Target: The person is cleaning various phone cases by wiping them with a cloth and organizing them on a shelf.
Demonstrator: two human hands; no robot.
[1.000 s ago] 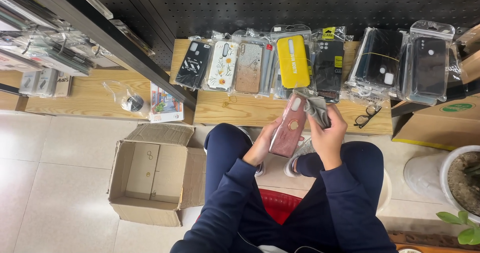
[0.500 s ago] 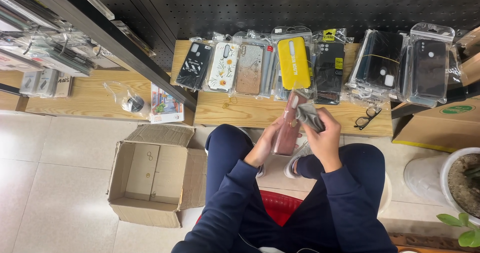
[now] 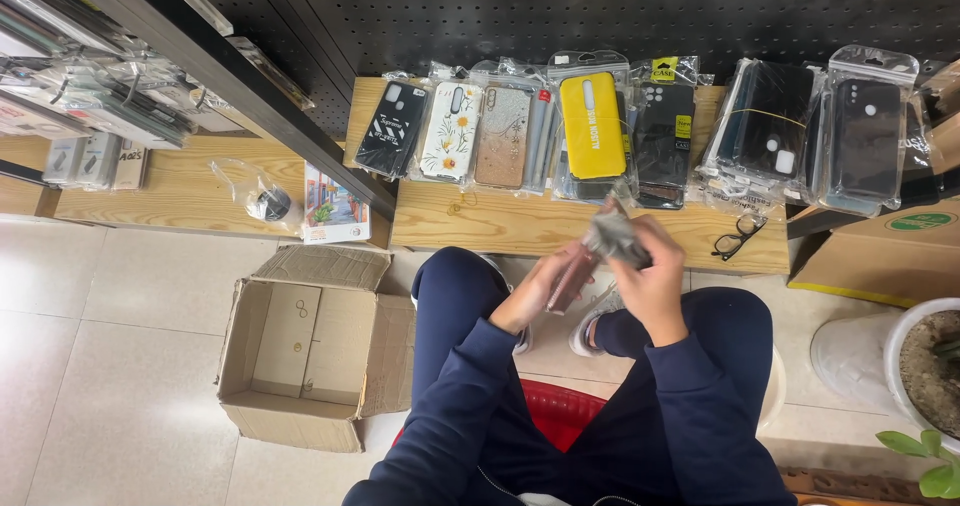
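One pink phone case (image 3: 573, 278), held edge-on above the knees in the left hand (image 3: 532, 291), long axis tilting up toward the tabletop (image 3: 500, 224); the right hand (image 3: 650, 276) pinches one grey cloth (image 3: 615, 236).

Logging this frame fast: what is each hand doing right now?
Left hand: closed on the pink phone case, seen nearly edge-on.
Right hand: closed on a grey cloth, pressed against the case.

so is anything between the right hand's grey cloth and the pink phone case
Nothing visible does. The right hand presses the grey cloth straight against the pink phone case, which the left hand holds edge-on above the lap.
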